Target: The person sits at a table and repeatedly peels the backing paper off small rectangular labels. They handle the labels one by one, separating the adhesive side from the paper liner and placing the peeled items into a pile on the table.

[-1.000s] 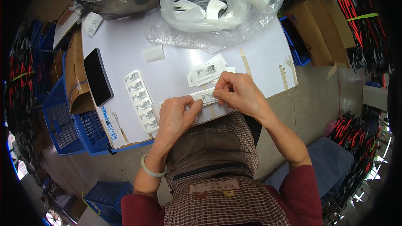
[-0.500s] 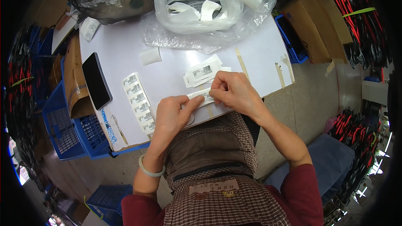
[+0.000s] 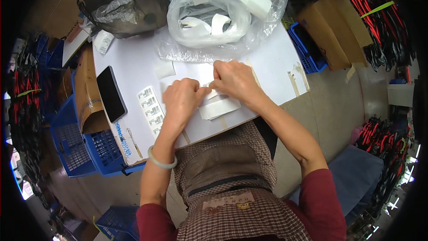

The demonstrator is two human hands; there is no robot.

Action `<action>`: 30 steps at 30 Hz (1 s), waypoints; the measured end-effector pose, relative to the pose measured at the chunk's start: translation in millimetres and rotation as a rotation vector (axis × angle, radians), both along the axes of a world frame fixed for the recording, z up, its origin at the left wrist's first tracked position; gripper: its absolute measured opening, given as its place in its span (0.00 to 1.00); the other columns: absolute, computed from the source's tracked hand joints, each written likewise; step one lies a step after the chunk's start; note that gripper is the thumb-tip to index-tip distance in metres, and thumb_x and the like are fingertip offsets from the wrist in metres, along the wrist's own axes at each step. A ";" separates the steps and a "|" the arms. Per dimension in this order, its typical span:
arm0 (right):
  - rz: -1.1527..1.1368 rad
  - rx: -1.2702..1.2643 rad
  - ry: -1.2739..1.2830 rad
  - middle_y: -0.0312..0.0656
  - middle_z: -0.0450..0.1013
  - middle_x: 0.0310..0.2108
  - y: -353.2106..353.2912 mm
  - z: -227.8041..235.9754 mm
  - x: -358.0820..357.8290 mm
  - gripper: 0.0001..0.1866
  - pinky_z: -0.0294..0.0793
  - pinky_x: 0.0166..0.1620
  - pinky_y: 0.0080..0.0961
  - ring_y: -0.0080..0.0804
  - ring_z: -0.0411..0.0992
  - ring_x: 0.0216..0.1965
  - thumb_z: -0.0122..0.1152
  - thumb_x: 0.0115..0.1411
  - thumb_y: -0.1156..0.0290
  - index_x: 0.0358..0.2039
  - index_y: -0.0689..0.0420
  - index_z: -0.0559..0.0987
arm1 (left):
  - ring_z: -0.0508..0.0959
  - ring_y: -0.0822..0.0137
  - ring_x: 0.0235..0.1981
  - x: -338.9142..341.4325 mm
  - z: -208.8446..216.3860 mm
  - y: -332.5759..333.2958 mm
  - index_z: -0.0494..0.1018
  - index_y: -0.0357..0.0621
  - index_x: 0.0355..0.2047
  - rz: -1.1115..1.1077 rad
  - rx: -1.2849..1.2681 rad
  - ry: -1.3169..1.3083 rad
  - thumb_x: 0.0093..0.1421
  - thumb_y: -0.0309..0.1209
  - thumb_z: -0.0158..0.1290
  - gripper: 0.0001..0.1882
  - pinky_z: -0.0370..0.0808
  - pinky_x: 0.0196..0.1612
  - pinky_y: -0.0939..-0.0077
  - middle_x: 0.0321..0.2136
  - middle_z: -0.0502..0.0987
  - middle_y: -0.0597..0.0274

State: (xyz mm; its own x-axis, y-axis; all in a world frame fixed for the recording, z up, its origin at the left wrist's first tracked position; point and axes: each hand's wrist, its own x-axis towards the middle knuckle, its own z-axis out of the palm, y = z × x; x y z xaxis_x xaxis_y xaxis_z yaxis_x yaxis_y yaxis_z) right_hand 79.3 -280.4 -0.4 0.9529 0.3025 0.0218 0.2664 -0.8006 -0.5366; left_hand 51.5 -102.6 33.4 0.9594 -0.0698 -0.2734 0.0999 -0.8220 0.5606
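My left hand (image 3: 182, 98) and my right hand (image 3: 235, 80) meet over the white table, thumbs and fingers closed in a pinch. Between their fingertips shows a small white printed label (image 3: 208, 85), mostly covered by the fingers. Just nearer to me lie overlapping white paper strips (image 3: 220, 108), plain side up. Left of my left hand, a sheet of barcode labels (image 3: 151, 110) lies flat, its near end partly behind my forearm. A small blank white paper piece (image 3: 165, 69) rests beyond my left hand.
A clear plastic bag (image 3: 209, 40) holding white label rolls stands at the far side, a white roll (image 3: 256, 3) beside it. A dark bag (image 3: 125, 9) sits far left. A phone (image 3: 111, 93) lies near the left edge. Cardboard boxes (image 3: 334, 31) and blue crates (image 3: 104, 145) flank the table.
Both hands have moved away from me, from the table's near edge to over the label pile. The strip they held near the edge is no longer seen there; plain strips lie nearer to me.
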 end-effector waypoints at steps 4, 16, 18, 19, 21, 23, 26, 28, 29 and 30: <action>0.048 -0.115 -0.110 0.48 0.75 0.17 -12.2 16.9 5.4 0.18 0.73 0.25 0.39 0.46 0.76 0.20 0.73 0.43 0.58 0.21 0.61 0.79 | 0.70 0.68 0.12 10.1 -18.5 -4.3 0.77 0.39 0.15 -0.063 0.041 0.039 0.52 0.43 0.64 0.20 0.66 0.21 0.69 0.09 0.71 0.59; -0.050 1.750 0.228 0.34 0.76 0.33 -40.1 69.1 12.0 0.09 0.70 0.43 0.14 0.18 0.73 0.35 0.66 0.57 0.76 0.39 0.60 0.80 | 0.81 0.59 0.32 -35.9 34.3 -33.3 0.75 0.38 0.50 -0.329 -0.453 -0.642 0.51 0.25 0.65 0.24 0.77 0.29 0.71 0.36 0.79 0.51; -0.171 1.648 -0.283 0.35 0.76 0.33 -66.0 81.3 51.1 0.08 0.71 0.42 0.15 0.18 0.72 0.33 0.64 0.58 0.77 0.39 0.60 0.79 | 0.80 0.57 0.35 -41.3 37.4 -30.2 0.74 0.37 0.50 -0.211 -0.501 -0.727 0.51 0.25 0.65 0.25 0.78 0.29 0.70 0.38 0.79 0.50; -0.322 1.521 -0.338 0.35 0.76 0.33 -76.7 78.8 69.2 0.09 0.71 0.41 0.16 0.19 0.72 0.32 0.64 0.57 0.77 0.39 0.61 0.79 | 0.79 0.61 0.41 -48.1 30.8 -15.2 0.73 0.35 0.50 -0.022 -0.455 -0.682 0.52 0.20 0.62 0.23 0.78 0.37 0.75 0.45 0.78 0.49; -0.587 1.192 -0.344 0.36 0.75 0.32 -95.4 48.1 92.5 0.10 0.71 0.40 0.17 0.20 0.71 0.32 0.64 0.57 0.76 0.40 0.62 0.78 | 0.79 0.62 0.41 -50.1 19.1 20.5 0.73 0.33 0.49 0.401 -0.366 -0.689 0.55 0.21 0.58 0.20 0.76 0.38 0.75 0.45 0.78 0.50; -0.776 0.807 -0.238 0.36 0.74 0.32 -101.5 12.8 101.2 0.12 0.71 0.39 0.19 0.21 0.71 0.32 0.65 0.56 0.74 0.40 0.63 0.78 | 0.74 0.54 0.46 -46.7 6.4 67.9 0.71 0.31 0.50 0.600 -0.152 -0.682 0.55 0.24 0.59 0.21 0.73 0.45 0.67 0.47 0.73 0.47; -0.743 0.791 -0.425 0.38 0.74 0.32 -82.0 2.1 97.6 0.15 0.71 0.40 0.20 0.23 0.70 0.33 0.67 0.55 0.72 0.41 0.65 0.77 | 0.68 0.45 0.54 -44.9 -31.4 136.9 0.67 0.29 0.53 0.630 0.282 -0.648 0.52 0.34 0.63 0.32 0.65 0.56 0.54 0.52 0.70 0.43; -0.715 0.747 -0.493 0.40 0.74 0.35 -92.0 3.8 97.8 0.15 0.71 0.42 0.21 0.24 0.70 0.35 0.67 0.55 0.71 0.42 0.64 0.77 | 0.65 0.43 0.57 -25.6 -33.3 142.7 0.66 0.29 0.55 0.708 0.235 -0.401 0.48 0.40 0.66 0.39 0.62 0.59 0.50 0.55 0.67 0.40; -0.729 0.786 -0.510 0.40 0.74 0.36 -97.7 4.1 99.4 0.15 0.71 0.42 0.21 0.24 0.70 0.36 0.67 0.56 0.71 0.42 0.64 0.77 | 0.63 0.43 0.58 -17.2 -33.2 142.0 0.65 0.29 0.55 0.707 0.267 -0.393 0.47 0.41 0.66 0.40 0.61 0.60 0.50 0.56 0.67 0.40; -0.743 0.817 -0.533 0.40 0.74 0.37 -101.9 4.4 98.4 0.15 0.71 0.41 0.21 0.23 0.70 0.36 0.66 0.57 0.71 0.42 0.64 0.77 | 0.62 0.43 0.60 -9.1 -36.4 139.7 0.65 0.29 0.56 0.702 0.286 -0.383 0.45 0.42 0.66 0.42 0.59 0.61 0.50 0.57 0.66 0.40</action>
